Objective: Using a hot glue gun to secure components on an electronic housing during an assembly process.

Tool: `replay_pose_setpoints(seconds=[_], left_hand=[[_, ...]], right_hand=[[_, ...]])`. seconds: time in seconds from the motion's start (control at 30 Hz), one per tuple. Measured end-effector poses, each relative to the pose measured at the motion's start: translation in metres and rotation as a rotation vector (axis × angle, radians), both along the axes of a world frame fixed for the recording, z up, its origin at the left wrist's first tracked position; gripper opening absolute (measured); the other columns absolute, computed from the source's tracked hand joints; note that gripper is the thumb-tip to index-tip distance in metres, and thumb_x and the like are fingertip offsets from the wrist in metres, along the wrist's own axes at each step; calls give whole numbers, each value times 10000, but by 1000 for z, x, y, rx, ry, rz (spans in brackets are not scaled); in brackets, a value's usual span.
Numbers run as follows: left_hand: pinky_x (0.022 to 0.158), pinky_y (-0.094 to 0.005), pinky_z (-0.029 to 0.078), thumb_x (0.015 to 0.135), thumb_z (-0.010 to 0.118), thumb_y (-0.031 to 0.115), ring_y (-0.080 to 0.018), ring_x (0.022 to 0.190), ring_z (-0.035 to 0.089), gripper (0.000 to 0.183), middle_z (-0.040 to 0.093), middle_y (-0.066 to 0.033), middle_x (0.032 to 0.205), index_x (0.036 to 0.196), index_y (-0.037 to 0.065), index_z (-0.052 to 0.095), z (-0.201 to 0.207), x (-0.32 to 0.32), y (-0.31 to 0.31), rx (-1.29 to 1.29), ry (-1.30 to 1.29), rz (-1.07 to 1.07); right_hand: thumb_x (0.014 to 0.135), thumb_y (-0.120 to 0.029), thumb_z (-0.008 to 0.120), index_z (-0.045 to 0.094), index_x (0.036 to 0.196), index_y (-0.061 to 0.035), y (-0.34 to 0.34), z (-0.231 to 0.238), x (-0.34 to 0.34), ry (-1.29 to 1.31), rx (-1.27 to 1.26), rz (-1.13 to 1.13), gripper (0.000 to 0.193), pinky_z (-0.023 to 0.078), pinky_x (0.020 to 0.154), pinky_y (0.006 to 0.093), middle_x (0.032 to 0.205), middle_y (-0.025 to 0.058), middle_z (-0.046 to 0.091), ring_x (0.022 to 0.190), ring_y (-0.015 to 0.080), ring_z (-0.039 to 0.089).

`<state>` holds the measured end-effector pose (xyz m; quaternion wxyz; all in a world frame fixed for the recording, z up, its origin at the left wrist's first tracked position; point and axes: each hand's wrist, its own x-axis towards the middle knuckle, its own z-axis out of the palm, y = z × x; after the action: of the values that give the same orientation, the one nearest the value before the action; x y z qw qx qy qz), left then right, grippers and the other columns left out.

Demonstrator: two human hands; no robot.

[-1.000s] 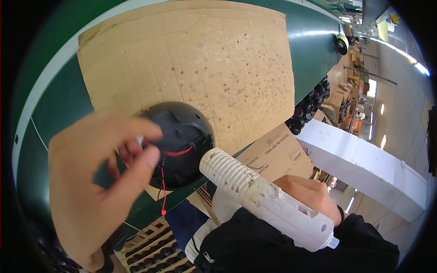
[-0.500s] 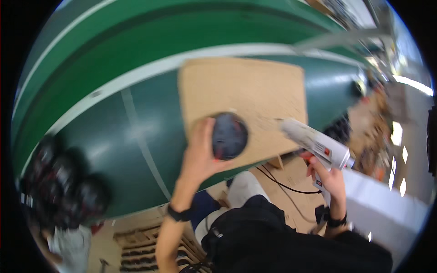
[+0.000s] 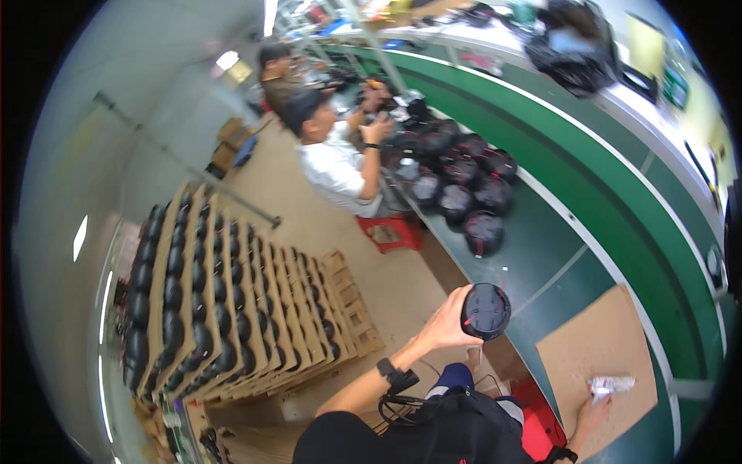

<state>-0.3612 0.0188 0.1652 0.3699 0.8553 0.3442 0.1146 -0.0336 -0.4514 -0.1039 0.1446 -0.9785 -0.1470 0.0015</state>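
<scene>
My left hand (image 3: 450, 323) is wrapped round the near side of a black, dome-like round part (image 3: 486, 311) with a red wire at its edge. It holds the part up near the table's front edge. Down at the right, my right hand (image 3: 593, 416) is closed on the handle of a white glue gun (image 3: 610, 385). The glue gun is over a flat brown cardboard sheet (image 3: 576, 340), its nozzle pointing right. Some fingers of my right hand are blurred.
Many similar black round parts (image 3: 456, 174) cluster on the green table (image 3: 533, 271) ahead. Beyond them a person in white (image 3: 332, 166) works, by a red stool (image 3: 390, 232). At left stands a tall stack of cardboard trays (image 3: 263, 301) filled with black parts. A green raised strip edges the table.
The view has swung left, bringing the co-workers and tray stack into sight. My left hand has lifted the round part off the cardboard; the glue gun stays in my right hand.
</scene>
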Motion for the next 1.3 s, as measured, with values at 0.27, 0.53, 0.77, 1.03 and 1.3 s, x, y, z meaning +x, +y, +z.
replay_pose_setpoints(seconds=[0.27, 0.53, 0.77, 1.03, 1.3], left_hand=[[1147, -451, 421, 528, 999, 409, -380, 1362, 505, 1277, 480, -253, 1466, 1520, -9, 312, 125, -229, -37, 230, -116, 662], [1159, -437, 399, 580, 1005, 287, -298, 1367, 497, 1268, 482, -216, 1464, 1539, -57, 250, 198, -385, -29, 202, -451, 789], [1128, -413, 438, 560, 1011, 222, -278, 1367, 484, 1313, 445, -204, 1479, 1565, -34, 206, 183, -416, 40, 147, -575, 712], [1081, -496, 473, 718, 905, 193, -326, 1387, 449, 1161, 288, -218, 1573, 1588, 14, 157, 182, -449, 104, 208, -946, 871], [824, -343, 593, 979, 591, 35, -207, 889, 674, 198, 687, -152, 980, 1166, -27, 570, 85, -480, 115, 71, -798, 1246]], right_hand=[[923, -156, 659, 473, 1443, -9, 58, 17, 18, -132, 16, 160, 571, 501, 946, 417, 1327, 166, 575, 1188, 312, 583], [849, -155, 741, 436, 1489, -72, 372, 249, -225, 1018, 804, 1014, 714, 487, 1007, 421, 1364, 130, 572, 1221, 266, 595], [643, -402, 972, -20, 1637, -127, 587, 408, -483, 1469, 786, 1887, 1431, 318, 1197, 529, 1651, 203, 195, 1487, 346, 316], [593, -336, 1007, 247, 1567, 22, 712, 463, -583, 1384, 806, 1993, 1286, 323, 1194, 391, 1511, 180, 437, 1405, 260, 435], [627, -419, 964, 360, 1492, 67, 1006, 546, -777, 1110, 1295, 1929, 1162, 442, 1100, 379, 1385, 229, 563, 1289, 287, 559]])
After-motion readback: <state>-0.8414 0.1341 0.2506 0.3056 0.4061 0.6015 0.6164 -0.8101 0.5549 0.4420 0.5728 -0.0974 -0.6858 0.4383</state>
